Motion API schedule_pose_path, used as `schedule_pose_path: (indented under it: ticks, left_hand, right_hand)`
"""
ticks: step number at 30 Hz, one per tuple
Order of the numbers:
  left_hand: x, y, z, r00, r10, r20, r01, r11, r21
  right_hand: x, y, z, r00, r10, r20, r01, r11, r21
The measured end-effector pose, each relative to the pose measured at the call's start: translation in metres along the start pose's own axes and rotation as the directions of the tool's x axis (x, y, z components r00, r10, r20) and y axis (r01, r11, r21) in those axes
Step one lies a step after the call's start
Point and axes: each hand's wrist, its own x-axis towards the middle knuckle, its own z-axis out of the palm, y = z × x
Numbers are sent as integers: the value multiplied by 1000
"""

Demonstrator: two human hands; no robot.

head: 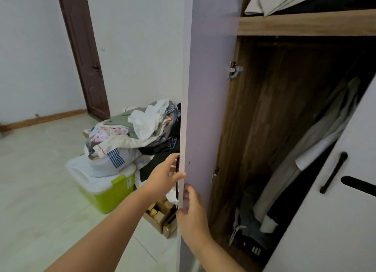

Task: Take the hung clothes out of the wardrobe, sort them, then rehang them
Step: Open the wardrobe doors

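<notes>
I am at the opening step: both my hands are on the free edge of the wardrobe door [205, 88], which stands ajar, edge-on to me. My left hand [162, 175] has its grip on the outer side, fingers curled behind the edge around the dark handle there, thumb wrapped over the edge. My right hand [192, 212] holds the same edge just below, at about 5 o'clock from the left, fingers curled onto the edge.

The hung clothes [317, 141] are inside the wardrobe, at about 3 o'clock from my hands, hanging in the dark cavity and partly hidden by the white right-hand door [333, 221] with its black bar handle. I can make out a pale, limp garment draping long and diagonal in this wide view; the rail and hangers are too dark to tell. A crumpled grey and black heap [250, 227] lies on the wardrobe floor at 4 o'clock.

I judge nothing is out yet. Next I need to let go of the door with it wide open, reach past it into the cavity, and lift the hangers off whatever carries them.

The door is a smooth, flat, matte lilac panel; the carcass is brown wood-grain board with metal hinges. At 10 o'clock, soft rumpled laundry [142, 125] is piled on a glossy green plastic box [109, 192] with a white lid.
</notes>
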Motion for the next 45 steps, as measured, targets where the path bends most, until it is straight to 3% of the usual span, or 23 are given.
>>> schedule_pose_path:
  ticks: [13, 25, 29, 31, 35, 39, 42, 45]
  left_hand:
    - [17, -39, -52, 996, 55, -76, -58, 998, -32]
    - [34, -59, -63, 967, 5, -254, 49, 977, 207]
    - [37, -63, -65, 946, -21, -325, 111, 959, 262]
    - [36, -58, -64, 934, -64, -353, 206, 900, 383]
    - [32, -43, -62, 875, -255, -411, 464, 682, 565]
    - [35, -34, -38, 883, -424, -204, 459, 683, 568]
    - [40, -11, 5, 913, -406, -42, 341, 701, 627]
    - [50, 12, 57, 926, -371, 69, 281, 800, 530]
  right_hand:
    - [38, -20, 52, 987, -85, 136, 90, 995, -33]
    - [68, -31, 66, 948, -102, 303, 110, 994, -7]
    - [71, -28, 46, 937, -83, 340, 138, 981, -140]
    - [69, -20, 33, 935, -40, 352, 117, 973, -200]
    - [62, 0, -6, 925, 90, 369, 47, 937, -347]
    - [52, 15, -70, 929, 149, 340, 38, 872, -488]
    - [44, 27, -118, 944, 179, 277, 3, 836, -548]
    - [37, 42, -167, 967, 188, 174, -53, 810, -583]
